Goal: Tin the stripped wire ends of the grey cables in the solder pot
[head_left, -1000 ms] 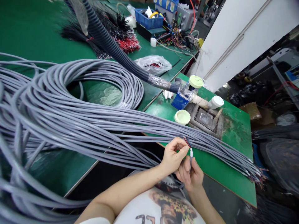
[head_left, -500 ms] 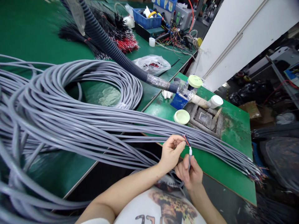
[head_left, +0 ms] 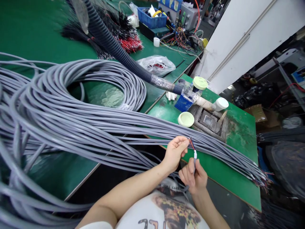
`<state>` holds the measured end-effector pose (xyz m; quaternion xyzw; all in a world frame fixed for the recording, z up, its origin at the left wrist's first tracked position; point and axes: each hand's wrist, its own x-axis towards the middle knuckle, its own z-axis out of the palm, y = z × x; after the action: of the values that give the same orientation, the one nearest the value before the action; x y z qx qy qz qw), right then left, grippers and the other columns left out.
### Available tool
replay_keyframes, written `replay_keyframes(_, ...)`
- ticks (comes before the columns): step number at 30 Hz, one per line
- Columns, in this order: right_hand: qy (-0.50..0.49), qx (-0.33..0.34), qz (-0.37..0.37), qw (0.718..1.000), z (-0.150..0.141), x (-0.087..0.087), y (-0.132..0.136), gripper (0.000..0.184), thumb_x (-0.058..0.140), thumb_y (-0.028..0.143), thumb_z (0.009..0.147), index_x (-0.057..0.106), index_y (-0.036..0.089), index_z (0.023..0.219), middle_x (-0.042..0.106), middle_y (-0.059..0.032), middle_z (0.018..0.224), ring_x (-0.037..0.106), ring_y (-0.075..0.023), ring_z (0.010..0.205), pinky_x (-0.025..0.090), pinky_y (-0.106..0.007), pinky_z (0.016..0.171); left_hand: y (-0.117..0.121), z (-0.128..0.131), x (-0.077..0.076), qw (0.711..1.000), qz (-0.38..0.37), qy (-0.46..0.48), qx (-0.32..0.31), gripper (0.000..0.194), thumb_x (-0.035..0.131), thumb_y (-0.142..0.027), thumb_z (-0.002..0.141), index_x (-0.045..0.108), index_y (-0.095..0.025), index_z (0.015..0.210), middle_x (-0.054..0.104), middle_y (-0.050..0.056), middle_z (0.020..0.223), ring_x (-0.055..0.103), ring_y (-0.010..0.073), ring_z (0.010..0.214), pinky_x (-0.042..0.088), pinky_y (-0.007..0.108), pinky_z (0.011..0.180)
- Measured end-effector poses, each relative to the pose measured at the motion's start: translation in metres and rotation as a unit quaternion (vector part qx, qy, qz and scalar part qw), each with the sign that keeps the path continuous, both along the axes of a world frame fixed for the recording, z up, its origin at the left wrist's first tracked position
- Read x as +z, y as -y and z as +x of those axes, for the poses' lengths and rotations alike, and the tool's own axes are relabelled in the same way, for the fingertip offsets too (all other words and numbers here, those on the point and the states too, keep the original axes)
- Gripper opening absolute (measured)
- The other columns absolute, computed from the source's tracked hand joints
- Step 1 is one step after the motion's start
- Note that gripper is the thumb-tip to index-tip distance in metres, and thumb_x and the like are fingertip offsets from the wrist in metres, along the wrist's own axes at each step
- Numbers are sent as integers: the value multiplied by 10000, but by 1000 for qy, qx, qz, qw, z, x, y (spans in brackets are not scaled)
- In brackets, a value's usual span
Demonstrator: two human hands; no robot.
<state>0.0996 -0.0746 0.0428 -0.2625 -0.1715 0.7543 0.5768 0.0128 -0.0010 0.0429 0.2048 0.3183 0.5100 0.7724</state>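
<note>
Grey cable point(head_left: 194, 163) is held upright in front of the person's torso, near the edge of the tabletop point(head_left: 224, 175). Right hand point(head_left: 193, 176) grasps the jacket just below a white sleeve point(head_left: 195, 154); coloured wires point(head_left: 192, 145) fan out above it. Left hand point(head_left: 175, 153) has thumb and forefinger brought together at these wires; whether a wire is pinched between them cannot be told. Coiled cable bundle point(head_left: 100, 116) extends across beyond both hands, its stripped ends at the right. Pale green dish point(head_left: 186, 119) and blue box point(head_left: 183, 103) stand beyond the bundle.
</note>
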Motion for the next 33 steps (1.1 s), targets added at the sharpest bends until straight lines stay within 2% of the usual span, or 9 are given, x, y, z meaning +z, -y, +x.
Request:
replay_keyframes(4, 0, 7, 2, 1000, 1, -1, 1, 400, 434, 396, 948, 593, 196, 639, 298, 88, 305, 182, -75, 281, 269, -191, 356, -2, 4, -3, 998, -27, 32, -43, 263, 704, -361, 753, 557, -143, 768, 470, -76, 485, 303, 19, 385, 188, 159, 396)
replay_keyframes(6, 10, 3, -5, 1000, 2, -1, 1, 394, 449, 404, 941, 567, 200, 626, 289, 94, 299, 166, -74, 277, 257, -190, 348, -2, 4, -2, 999, -22, 32, -25, 264, 711, -355, 746, 551, -149, 787, 475, -78, 493, 303, 21, 387, 190, 160, 399)
replay_keyframes(10, 52, -12, -32, 998, 5, 0, 1, 406, 475, 442, 922, 486, 208, 590, 254, 105, 288, 143, -73, 275, 241, -192, 340, 1, -1, 6, 999, 0, 1, 52, 256, 728, -336, 734, 547, -161, 783, 471, -85, 498, 340, 26, 409, 236, 154, 417)
replay_keyframes(13, 75, -9, -41, 996, 5, -1, 0, 422, 494, 480, 902, 453, 215, 577, 239, 109, 280, 140, -75, 269, 225, -198, 333, 3, -4, 10, 999, 7, -18, 37, 261, 746, -335, 714, 566, -156, 775, 476, -84, 486, 342, 27, 402, 238, 154, 403)
replay_keyframes(19, 61, -1, -29, 998, 1, 1, 0, 415, 496, 466, 905, 475, 208, 581, 256, 106, 280, 148, -68, 269, 224, -195, 338, 2, 0, 9, 1000, 11, 4, 18, 250, 738, -324, 734, 619, -137, 851, 512, -70, 517, 332, 16, 399, 209, 148, 390)
replay_keyframes(24, 42, -2, -22, 999, 1, 0, 0, 400, 479, 434, 921, 517, 202, 597, 281, 97, 288, 168, -70, 273, 240, -195, 343, 0, -1, 10, 1000, 0, 4, 14, 239, 744, -327, 724, 641, -135, 823, 532, -60, 514, 347, 13, 399, 209, 148, 390)
replay_keyframes(33, 66, -11, -29, 997, 2, -1, 0, 403, 495, 457, 908, 506, 207, 592, 279, 98, 281, 174, -71, 268, 245, -196, 342, 6, -4, 7, 1000, -7, -11, 28, 223, 726, -336, 735, 635, -142, 799, 537, -55, 513, 370, 21, 406, 256, 145, 405)
